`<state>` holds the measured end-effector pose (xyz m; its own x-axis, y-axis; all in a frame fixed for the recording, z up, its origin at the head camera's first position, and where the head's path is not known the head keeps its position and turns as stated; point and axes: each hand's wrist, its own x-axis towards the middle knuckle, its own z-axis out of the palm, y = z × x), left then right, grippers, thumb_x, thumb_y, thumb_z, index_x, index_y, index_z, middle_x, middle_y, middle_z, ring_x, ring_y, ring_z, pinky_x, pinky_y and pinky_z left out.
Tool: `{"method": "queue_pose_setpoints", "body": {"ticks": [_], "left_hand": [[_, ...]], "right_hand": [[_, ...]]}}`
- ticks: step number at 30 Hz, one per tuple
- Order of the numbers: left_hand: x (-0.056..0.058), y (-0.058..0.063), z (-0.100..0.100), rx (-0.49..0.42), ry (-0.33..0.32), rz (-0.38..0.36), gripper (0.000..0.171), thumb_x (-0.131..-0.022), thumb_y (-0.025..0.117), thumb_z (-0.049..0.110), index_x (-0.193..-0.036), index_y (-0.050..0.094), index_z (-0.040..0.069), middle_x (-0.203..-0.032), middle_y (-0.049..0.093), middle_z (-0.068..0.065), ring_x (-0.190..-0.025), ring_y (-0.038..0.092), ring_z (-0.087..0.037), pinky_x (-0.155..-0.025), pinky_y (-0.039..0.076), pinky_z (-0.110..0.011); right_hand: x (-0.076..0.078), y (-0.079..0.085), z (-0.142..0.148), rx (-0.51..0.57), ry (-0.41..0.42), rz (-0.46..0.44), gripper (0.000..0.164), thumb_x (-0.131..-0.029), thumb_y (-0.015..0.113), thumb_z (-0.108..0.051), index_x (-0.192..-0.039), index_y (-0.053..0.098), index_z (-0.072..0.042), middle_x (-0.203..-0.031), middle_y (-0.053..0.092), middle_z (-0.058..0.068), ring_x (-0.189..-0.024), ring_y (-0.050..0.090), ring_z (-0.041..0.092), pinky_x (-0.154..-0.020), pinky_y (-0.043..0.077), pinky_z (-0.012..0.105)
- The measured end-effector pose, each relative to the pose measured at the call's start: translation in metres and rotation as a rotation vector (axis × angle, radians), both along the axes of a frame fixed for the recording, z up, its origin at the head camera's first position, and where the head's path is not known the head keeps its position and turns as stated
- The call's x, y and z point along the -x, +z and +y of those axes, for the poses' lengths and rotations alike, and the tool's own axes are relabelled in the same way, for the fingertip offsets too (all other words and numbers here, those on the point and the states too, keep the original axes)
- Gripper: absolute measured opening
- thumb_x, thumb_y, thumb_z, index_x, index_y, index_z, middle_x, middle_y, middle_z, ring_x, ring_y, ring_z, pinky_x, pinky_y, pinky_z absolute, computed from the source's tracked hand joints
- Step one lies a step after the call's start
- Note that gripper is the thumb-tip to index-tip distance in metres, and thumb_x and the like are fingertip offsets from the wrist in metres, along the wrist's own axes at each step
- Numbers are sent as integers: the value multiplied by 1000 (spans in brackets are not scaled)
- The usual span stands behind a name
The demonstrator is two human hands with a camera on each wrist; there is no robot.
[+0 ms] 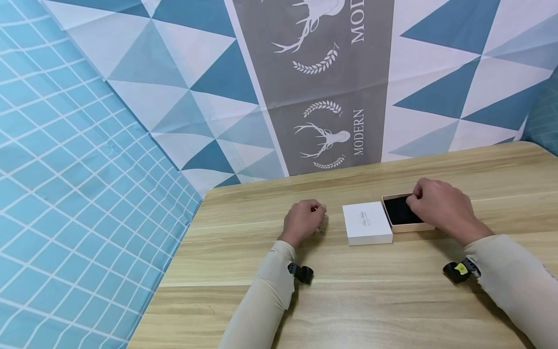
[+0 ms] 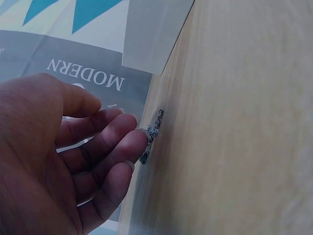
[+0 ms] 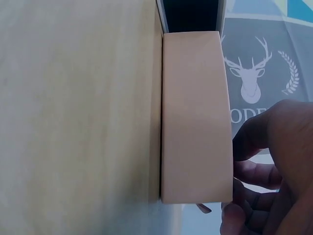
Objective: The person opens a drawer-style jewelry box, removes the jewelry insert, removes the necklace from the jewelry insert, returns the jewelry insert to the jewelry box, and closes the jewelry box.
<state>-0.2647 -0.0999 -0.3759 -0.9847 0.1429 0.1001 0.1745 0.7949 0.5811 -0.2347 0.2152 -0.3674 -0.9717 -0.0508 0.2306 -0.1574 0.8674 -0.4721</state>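
A small metal chain (image 2: 152,134) lies on the wooden table beside the fingertips of my left hand (image 1: 302,221). The fingers (image 2: 115,142) of that hand bend loosely, and nothing shows gripped between them. A white square box lid (image 1: 367,223) with printed lettering rests between my hands. Adjoining its right side is a tan box base (image 1: 411,227) with a black pad (image 1: 401,211) inside. Over the base's opening, my right hand (image 1: 442,206) has its fingers curled, with thumb and index finger close together at the pad. What those fingertips hold, if anything, is hidden.
The wooden table (image 1: 348,300) meets a patterned backdrop (image 1: 327,87) with deer prints at its back edge. A blue checked cloth (image 1: 78,194) hangs along the left side. Each wrist wears a small black camera.
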Motion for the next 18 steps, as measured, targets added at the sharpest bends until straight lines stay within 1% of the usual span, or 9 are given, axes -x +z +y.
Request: {"method": "queue_pose_setpoints", "body": {"ticks": [5,9,15,18], "left_hand": [[0,0,0,4,-1,0,26,-99,57,37,-95,77,21,-66,63,11,-65,58,-11,-68,46,-34],[0,-1,0,-5,-11,-8,27,-100,57,36,-96,77,19,-65,62,10,-63,57,-11,-66,46,-34],[0,-1,1,0,-24,-6,26,-100,57,37,-96,77,20,-65,62,10,-63,57,-11,-66,45,-33],[0,-1,1,12,-36,2,25,-100,57,37,-96,76,21,-64,61,10,-63,57,-11,-66,45,-33]], "right_hand": [[1,0,-2,-25,8,-8,13,-89,57,-15,-88,61,-3,-74,57,6,-62,50,23,-47,36,36],[1,0,-3,-42,14,-17,14,-90,57,-16,-90,61,-3,-76,58,7,-64,51,24,-48,37,37],[2,0,-6,-69,26,10,18,-88,59,-16,-95,65,0,-85,63,12,-68,54,25,-50,41,40],[2,1,-8,-87,37,24,19,-87,61,-15,-95,66,1,-86,63,13,-68,54,25,-50,42,40]]}}
